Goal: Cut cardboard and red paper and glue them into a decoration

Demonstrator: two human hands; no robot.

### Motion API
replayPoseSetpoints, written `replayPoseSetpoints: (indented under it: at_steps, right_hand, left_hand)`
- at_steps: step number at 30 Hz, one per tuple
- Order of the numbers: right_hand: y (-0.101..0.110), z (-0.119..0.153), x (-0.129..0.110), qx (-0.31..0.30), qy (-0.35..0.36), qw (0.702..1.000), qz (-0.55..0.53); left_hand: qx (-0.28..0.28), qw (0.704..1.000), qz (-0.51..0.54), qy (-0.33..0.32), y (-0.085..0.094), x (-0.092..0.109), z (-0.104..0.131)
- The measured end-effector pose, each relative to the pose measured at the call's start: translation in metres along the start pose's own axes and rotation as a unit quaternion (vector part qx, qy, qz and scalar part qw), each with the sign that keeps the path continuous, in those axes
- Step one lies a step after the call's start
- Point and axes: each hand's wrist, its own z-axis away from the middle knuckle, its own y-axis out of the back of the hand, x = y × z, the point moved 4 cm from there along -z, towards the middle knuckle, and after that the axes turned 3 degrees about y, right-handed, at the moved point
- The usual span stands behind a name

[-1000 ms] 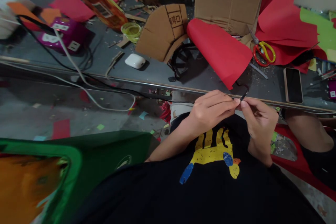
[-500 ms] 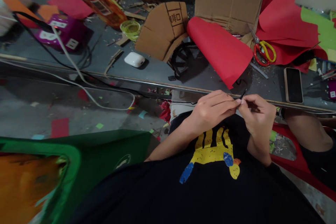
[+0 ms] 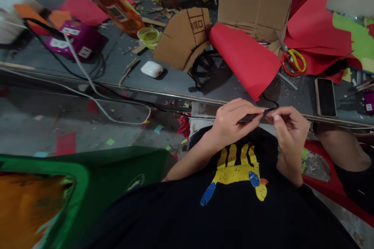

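Black cable (image 3: 274, 107) runs through the fingers of your left hand (image 3: 236, 120), which has it pinched between thumb and fingertips just off the front edge of the grey counter (image 3: 172, 81). Your right hand (image 3: 291, 128) is just beside it, fingers curled and thumb near the index finger; you cannot tell from here whether it grips or touches the cable.

The cable's long stretch lies mostly left to right, sloping up along the counter's edge toward the purple power cube (image 3: 77, 41) at far left. Past your left fingertips, a short piece points right and slightly away from you, then bends back toward the lower tip of the rolled red paper (image 3: 245, 60).

On the counter, ahead of your hands, you have that paper, a black spoked piece (image 3: 203, 68) and a curved cardboard piece (image 3: 181, 37). A white case (image 3: 152, 69) lies left of these; scissors (image 3: 293, 60) and a phone (image 3: 325, 97) lie to the right. Paper scraps dot the floor (image 3: 22, 128), a green bin (image 3: 82, 175) stands at your lower left, and another person's knee (image 3: 347, 148) shows at your right.
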Motion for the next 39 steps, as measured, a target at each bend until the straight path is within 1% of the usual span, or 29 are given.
replayPoseSetpoints:
  at_steps: [2, 4, 7, 9, 10, 11, 12, 13, 14, 15, 16, 18, 20, 21, 23, 24, 25, 26, 28, 29, 31, 33, 35, 37, 39]
  right_hand:
    - [0.005, -0.001, 0.008, -0.002, 0.018, 0.999, -0.042]
    - [0.010, -0.003, 0.019, -0.009, 0.017, 0.998, -0.067]
    - [0.017, -0.005, 0.036, -0.014, -0.011, 0.998, -0.068]
    - [0.019, -0.006, 0.045, -0.009, -0.029, 0.998, -0.060]
    - [0.020, -0.007, 0.049, -0.005, -0.036, 0.998, -0.052]
    - [0.020, -0.008, 0.053, 0.002, -0.046, 0.998, -0.040]
    - [0.021, -0.009, 0.058, 0.010, -0.057, 0.998, -0.028]
    - [0.020, -0.010, 0.062, 0.017, -0.070, 0.997, -0.019]
    - [0.020, -0.012, 0.068, 0.024, -0.086, 0.996, -0.018]
    - [0.018, -0.013, 0.074, 0.028, -0.101, 0.994, -0.028]
    - [0.016, -0.016, 0.080, 0.029, -0.116, 0.991, -0.052]
    - [0.009, -0.022, 0.091, 0.017, -0.148, 0.982, -0.118]
    - [-0.001, -0.030, 0.098, -0.007, -0.179, 0.967, -0.182]
    - [-0.007, -0.035, 0.101, -0.018, -0.190, 0.960, -0.205]
    - [-0.020, -0.047, 0.102, -0.035, -0.201, 0.951, -0.232]
    - [-0.028, -0.053, 0.103, -0.041, -0.202, 0.949, -0.239]
    - [-0.035, -0.059, 0.103, -0.043, -0.201, 0.948, -0.241]
    - [-0.042, -0.064, 0.103, -0.042, -0.201, 0.949, -0.239]
    - [-0.050, -0.072, 0.104, -0.024, -0.195, 0.953, -0.231]
    - [-0.050, -0.075, 0.104, -0.008, -0.185, 0.956, -0.229]
    - [-0.042, -0.077, 0.100, 0.029, -0.150, 0.961, -0.229]
    - [-0.021, -0.076, 0.093, 0.061, -0.109, 0.966, -0.228]
    - [0.007, -0.073, 0.083, 0.092, -0.070, 0.968, -0.222]
    - [0.039, -0.071, 0.070, 0.125, -0.025, 0.969, -0.211]
    - [0.069, -0.072, 0.057, 0.145, 0.018, 0.972, -0.183]
  left_hand:
    - [-0.057, 0.998, -0.005, 0.042, -0.001, -0.006, 0.001]
    - [-0.145, 0.986, -0.021, 0.081, -0.006, -0.014, 0.004]
    - [-0.295, 0.949, -0.042, 0.104, -0.019, -0.022, 0.012]
    - [-0.370, 0.922, -0.049, 0.104, -0.029, -0.024, 0.018]
    - [-0.392, 0.913, -0.053, 0.104, -0.032, -0.024, 0.021]
    - [-0.401, 0.908, -0.055, 0.106, -0.035, -0.025, 0.022]
    - [-0.399, 0.909, -0.054, 0.108, -0.036, -0.025, 0.022]
    - [-0.385, 0.915, -0.046, 0.111, -0.034, -0.027, 0.021]
    - [-0.360, 0.926, -0.034, 0.113, -0.031, -0.028, 0.019]
    - [-0.322, 0.939, -0.020, 0.114, -0.025, -0.031, 0.016]
    - [-0.273, 0.955, -0.010, 0.112, -0.016, -0.035, 0.012]
    - [-0.149, 0.983, -0.014, 0.104, 0.009, -0.045, 0.004]
    - [-0.008, 0.994, -0.058, 0.097, 0.037, -0.057, -0.001]
    - [0.064, 0.989, -0.087, 0.097, 0.052, -0.063, -0.002]
    - [0.202, 0.964, -0.140, 0.102, 0.077, -0.076, -0.001]
    - [0.257, 0.947, -0.160, 0.110, 0.086, -0.082, 0.001]
    - [0.296, 0.931, -0.175, 0.121, 0.093, -0.090, 0.004]
    - [0.314, 0.920, -0.188, 0.139, 0.097, -0.099, 0.005]
    - [0.310, 0.913, -0.195, 0.180, 0.101, -0.118, 0.007]
    - [0.304, 0.913, -0.187, 0.199, 0.103, -0.129, 0.007]
    - [0.320, 0.906, -0.160, 0.226, 0.110, -0.148, 0.005]
    - [0.357, 0.890, -0.145, 0.243, 0.121, -0.164, 0.001]
    - [0.371, 0.882, -0.130, 0.258, 0.131, -0.179, -0.006]
    - [0.341, 0.894, -0.071, 0.282, 0.134, -0.194, -0.013]
    - [0.297, 0.903, 0.002, 0.310, 0.132, -0.205, -0.017]
